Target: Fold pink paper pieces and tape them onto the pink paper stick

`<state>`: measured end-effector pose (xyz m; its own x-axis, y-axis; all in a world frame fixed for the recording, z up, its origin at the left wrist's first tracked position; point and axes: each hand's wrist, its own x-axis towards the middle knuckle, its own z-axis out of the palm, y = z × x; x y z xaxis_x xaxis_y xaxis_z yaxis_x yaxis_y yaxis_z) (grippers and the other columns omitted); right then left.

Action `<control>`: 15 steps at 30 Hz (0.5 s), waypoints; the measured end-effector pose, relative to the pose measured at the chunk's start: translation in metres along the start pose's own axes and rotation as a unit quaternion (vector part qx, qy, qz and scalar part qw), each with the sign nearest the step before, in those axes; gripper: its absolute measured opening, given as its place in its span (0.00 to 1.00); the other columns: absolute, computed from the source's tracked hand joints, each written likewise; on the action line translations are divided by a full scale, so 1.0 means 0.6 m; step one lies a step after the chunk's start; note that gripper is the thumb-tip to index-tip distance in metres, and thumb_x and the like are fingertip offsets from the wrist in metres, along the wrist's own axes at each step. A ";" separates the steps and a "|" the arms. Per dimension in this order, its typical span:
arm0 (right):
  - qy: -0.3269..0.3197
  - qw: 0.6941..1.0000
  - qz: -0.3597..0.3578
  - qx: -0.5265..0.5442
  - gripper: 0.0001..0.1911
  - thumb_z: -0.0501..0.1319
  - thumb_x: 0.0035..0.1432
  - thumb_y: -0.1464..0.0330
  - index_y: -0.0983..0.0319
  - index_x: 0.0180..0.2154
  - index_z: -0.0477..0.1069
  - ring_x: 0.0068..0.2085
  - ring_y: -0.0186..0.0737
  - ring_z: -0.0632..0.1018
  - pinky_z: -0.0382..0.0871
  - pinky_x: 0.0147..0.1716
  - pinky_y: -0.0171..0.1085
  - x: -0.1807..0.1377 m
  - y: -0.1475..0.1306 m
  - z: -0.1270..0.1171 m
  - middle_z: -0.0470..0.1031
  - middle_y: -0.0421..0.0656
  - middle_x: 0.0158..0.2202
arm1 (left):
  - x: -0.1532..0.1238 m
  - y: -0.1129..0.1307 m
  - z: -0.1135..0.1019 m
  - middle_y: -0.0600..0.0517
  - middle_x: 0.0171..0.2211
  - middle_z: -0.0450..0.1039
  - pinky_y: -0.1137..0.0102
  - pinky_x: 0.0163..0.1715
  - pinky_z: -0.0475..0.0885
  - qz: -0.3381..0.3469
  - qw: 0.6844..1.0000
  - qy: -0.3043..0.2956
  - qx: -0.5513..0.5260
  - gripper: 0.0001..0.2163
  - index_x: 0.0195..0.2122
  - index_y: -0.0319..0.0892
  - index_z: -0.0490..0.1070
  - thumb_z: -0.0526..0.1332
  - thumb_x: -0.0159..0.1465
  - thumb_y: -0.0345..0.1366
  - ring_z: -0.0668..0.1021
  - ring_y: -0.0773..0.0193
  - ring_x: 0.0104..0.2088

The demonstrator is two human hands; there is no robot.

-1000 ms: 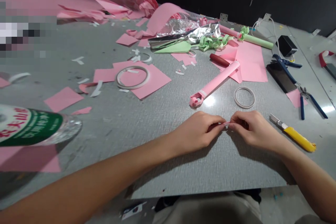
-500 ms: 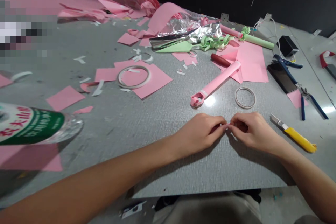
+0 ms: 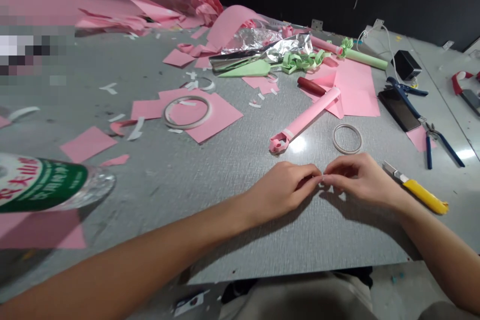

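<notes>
My left hand [image 3: 287, 185] and my right hand [image 3: 354, 177] meet over the grey table near its front edge, thumbs and index fingers pinched together. Between the fingertips is a tiny pale bit, too small to name. Just beyond them lies a rolled pink paper tube [image 3: 311, 115] with a curled end, a roll of tape [image 3: 347, 139] to its right. Beside my right wrist rests a yellow utility knife [image 3: 425, 196] with its blade out.
A bottle [image 3: 48, 182] lies at the left. A larger tape roll [image 3: 186, 111] sits on pink paper [image 3: 221, 117]. Foil [image 3: 288, 47], green paper strips [image 3: 302, 61], a phone [image 3: 399, 108], pliers [image 3: 431, 132] and a black box [image 3: 407, 65] are farther back.
My right hand's fingers have straightened a little and shifted slightly left and up against the left fingertips. The left hand stays nearly in place. The whole view has shifted slightly.
</notes>
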<state>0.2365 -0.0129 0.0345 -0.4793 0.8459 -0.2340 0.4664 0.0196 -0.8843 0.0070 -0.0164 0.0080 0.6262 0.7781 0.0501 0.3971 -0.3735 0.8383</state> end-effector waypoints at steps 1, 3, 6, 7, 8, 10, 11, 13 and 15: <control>-0.009 1.000 0.002 0.003 0.12 0.65 0.68 0.61 0.62 0.36 0.81 0.30 0.39 0.78 0.71 0.30 0.37 -0.001 0.000 0.001 0.82 0.44 0.31 | 0.000 0.001 0.000 0.52 0.27 0.80 0.71 0.28 0.65 0.001 1.000 0.000 -0.003 0.15 0.38 0.39 0.81 0.56 0.76 0.37 0.76 0.67 0.25; -0.011 1.000 0.000 0.000 0.13 0.64 0.70 0.62 0.62 0.34 0.80 0.30 0.40 0.78 0.70 0.31 0.38 -0.001 0.000 0.004 0.81 0.44 0.29 | -0.001 0.004 -0.002 0.52 0.27 0.79 0.71 0.28 0.65 -0.002 1.000 0.001 -0.009 0.14 0.37 0.40 0.80 0.57 0.76 0.37 0.75 0.67 0.24; -0.002 1.000 -0.010 0.000 0.13 0.61 0.72 0.63 0.62 0.35 0.78 0.31 0.39 0.77 0.70 0.33 0.38 0.000 0.000 0.008 0.79 0.43 0.30 | -0.001 0.008 -0.006 0.54 0.25 0.76 0.71 0.26 0.63 -0.016 1.000 0.008 -0.010 0.14 0.35 0.40 0.80 0.57 0.75 0.36 0.71 0.68 0.23; 0.005 1.000 -0.014 0.007 0.14 0.60 0.73 0.63 0.62 0.35 0.77 0.32 0.39 0.77 0.70 0.33 0.38 0.001 0.000 0.009 0.79 0.43 0.30 | -0.001 0.009 -0.007 0.54 0.24 0.76 0.71 0.26 0.63 -0.020 1.000 0.013 -0.014 0.14 0.34 0.40 0.80 0.57 0.75 0.36 0.71 0.68 0.23; 0.011 1.000 -0.018 0.020 0.15 0.59 0.74 0.62 0.62 0.35 0.76 0.32 0.38 0.77 0.70 0.33 0.37 0.002 0.001 0.011 0.78 0.43 0.30 | 0.000 0.010 -0.009 0.54 0.24 0.75 0.71 0.27 0.63 -0.023 0.999 0.020 -0.023 0.15 0.34 0.40 0.80 0.58 0.75 0.37 0.71 0.68 0.24; 0.021 0.998 -0.027 0.048 0.15 0.59 0.74 0.60 0.62 0.38 0.77 0.32 0.37 0.76 0.71 0.33 0.37 0.004 0.002 0.014 0.78 0.43 0.32 | 0.001 0.013 -0.010 0.53 0.27 0.77 0.70 0.30 0.66 -0.025 0.998 0.040 -0.053 0.14 0.34 0.40 0.80 0.59 0.74 0.38 0.74 0.66 0.27; 0.024 0.998 -0.030 0.056 0.14 0.61 0.73 0.59 0.62 0.38 0.77 0.32 0.37 0.76 0.71 0.33 0.37 0.005 0.002 0.016 0.78 0.43 0.33 | 0.002 0.014 -0.010 0.52 0.29 0.78 0.70 0.32 0.67 -0.023 0.996 0.050 -0.066 0.14 0.34 0.40 0.81 0.59 0.74 0.38 0.75 0.65 0.30; 0.025 0.997 -0.033 0.059 0.13 0.64 0.70 0.60 0.62 0.37 0.78 0.31 0.37 0.76 0.69 0.31 0.36 0.006 0.004 0.019 0.78 0.42 0.31 | 0.002 0.017 -0.009 0.51 0.32 0.78 0.69 0.36 0.69 -0.017 0.995 0.063 -0.075 0.13 0.34 0.40 0.82 0.61 0.73 0.37 0.77 0.64 0.33; 0.020 0.997 -0.032 0.061 0.13 0.65 0.69 0.61 0.62 0.34 0.77 0.30 0.37 0.75 0.68 0.30 0.36 0.006 0.005 0.022 0.77 0.41 0.28 | 0.001 0.020 -0.009 0.52 0.30 0.76 0.70 0.33 0.69 -0.014 0.995 0.062 -0.072 0.12 0.32 0.41 0.82 0.62 0.71 0.35 0.76 0.65 0.31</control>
<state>0.2263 -0.0170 0.0258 -0.4735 0.8658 -0.1617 0.3415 0.0112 -0.9398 0.0085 -0.0177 0.0208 0.5254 0.8466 0.0848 0.3076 -0.2819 0.9088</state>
